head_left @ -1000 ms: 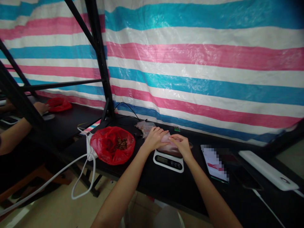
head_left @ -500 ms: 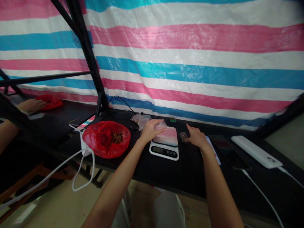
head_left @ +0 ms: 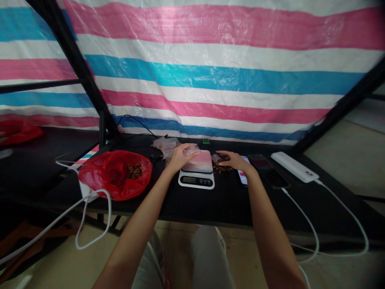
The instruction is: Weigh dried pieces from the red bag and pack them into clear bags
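My left hand (head_left: 179, 157) pinches a small clear plastic bag (head_left: 192, 149) over the far left part of the white kitchen scale (head_left: 197, 179). To the right of the scale, a small clear cup (head_left: 215, 158) lies tipped on the black table, and small brown pieces (head_left: 222, 168) are scattered at its mouth. My right hand (head_left: 236, 161) is just beside the cup and above the pieces, fingers stretched and apart; whether a fingertip touches the cup I cannot tell. Several filled zip bags (head_left: 169, 146) lie behind my left hand.
A red plastic bag (head_left: 116, 174) with brown pieces stands open at left, beside a white cable (head_left: 60, 216). On the right lie a lit phone (head_left: 243, 176), a dark phone (head_left: 270, 172) and a white power bank (head_left: 294, 166). Green batteries (head_left: 206, 141) sit behind the scale.
The cup beside my right hand has tipped over, and brown pieces now lie spilled on the table. My left hand still holds the clear bag. The whole view has shifted.
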### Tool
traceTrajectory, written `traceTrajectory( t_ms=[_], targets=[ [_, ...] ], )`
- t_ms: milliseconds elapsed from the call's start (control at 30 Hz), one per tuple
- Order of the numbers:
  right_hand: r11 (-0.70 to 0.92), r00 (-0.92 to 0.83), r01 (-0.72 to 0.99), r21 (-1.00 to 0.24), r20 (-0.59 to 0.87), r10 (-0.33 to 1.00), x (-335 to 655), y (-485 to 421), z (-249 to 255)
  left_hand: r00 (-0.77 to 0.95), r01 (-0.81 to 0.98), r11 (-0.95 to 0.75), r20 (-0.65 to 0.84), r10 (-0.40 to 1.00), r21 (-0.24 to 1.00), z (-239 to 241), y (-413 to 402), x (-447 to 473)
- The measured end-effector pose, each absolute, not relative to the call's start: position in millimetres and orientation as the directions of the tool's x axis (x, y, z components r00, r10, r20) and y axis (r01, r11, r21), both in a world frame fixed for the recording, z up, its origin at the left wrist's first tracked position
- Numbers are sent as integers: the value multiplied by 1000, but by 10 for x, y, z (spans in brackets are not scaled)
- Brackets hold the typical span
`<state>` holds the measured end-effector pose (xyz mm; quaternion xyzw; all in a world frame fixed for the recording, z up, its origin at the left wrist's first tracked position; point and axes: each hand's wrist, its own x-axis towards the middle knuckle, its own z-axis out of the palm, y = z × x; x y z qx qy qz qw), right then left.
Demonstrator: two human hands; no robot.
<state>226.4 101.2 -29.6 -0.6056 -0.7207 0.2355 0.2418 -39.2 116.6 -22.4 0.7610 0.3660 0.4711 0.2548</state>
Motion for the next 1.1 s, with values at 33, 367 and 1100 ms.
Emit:
traceTrajectory(
  t_ms=[33, 367, 1100],
  targets=[
    [161, -147, 762, -628, 75, 986, 2242, 1028, -310, 291, 318, -601, 528, 798, 733, -226, 1165, -383],
    [62, -150, 775, -629, -88, 985, 2162, 1204, -205, 342, 306, -599, 501, 795, 740, -249, 1146, -354],
    [160, -145, 700, -696, 81, 986, 2211, 1207, -327, 290, 153, -532, 477, 829, 833, -221, 1148, -380]
  ],
)
